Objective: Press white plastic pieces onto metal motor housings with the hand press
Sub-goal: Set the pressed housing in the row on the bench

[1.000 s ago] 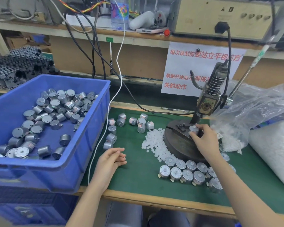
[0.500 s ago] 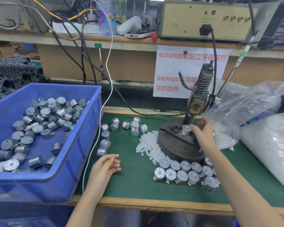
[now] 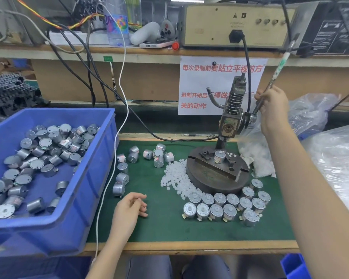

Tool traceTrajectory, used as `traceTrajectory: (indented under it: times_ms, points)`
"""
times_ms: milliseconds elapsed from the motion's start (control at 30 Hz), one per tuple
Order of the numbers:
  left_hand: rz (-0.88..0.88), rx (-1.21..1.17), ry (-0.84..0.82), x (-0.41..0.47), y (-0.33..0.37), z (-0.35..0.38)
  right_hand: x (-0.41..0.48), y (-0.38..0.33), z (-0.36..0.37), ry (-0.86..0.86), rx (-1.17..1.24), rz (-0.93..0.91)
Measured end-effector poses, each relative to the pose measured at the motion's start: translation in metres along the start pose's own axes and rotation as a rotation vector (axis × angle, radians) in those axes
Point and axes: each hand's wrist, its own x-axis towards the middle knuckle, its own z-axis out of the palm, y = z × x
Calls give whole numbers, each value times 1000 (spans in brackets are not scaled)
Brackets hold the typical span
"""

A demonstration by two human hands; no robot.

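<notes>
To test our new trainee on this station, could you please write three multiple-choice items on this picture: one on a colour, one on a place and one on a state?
1. What colour is the bin of loose motors?
A. green
B. grey
C. blue

2. Where is the motor set for pressing?
A. in the bin
B. on the press base
C. in the right hand

3. What is the right hand doing?
A. gripping the lever
B. holding the motor
C. reaching into the bin

Answers:
1. C, its walls are plainly blue.
2. B, it stands upright on the base below the ram.
3. A, its fingers curl round the lever, well above the base.
</notes>
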Motion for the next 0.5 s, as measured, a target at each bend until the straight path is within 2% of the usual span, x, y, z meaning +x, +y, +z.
traceTrajectory:
  times_ms: [233,500]
  points:
    - [51,53,29,-6,2,5,-56,32,0,64,-122,-272]
    - [68,63,24,-10,5,4,-63,41,-5,57,-123,-359]
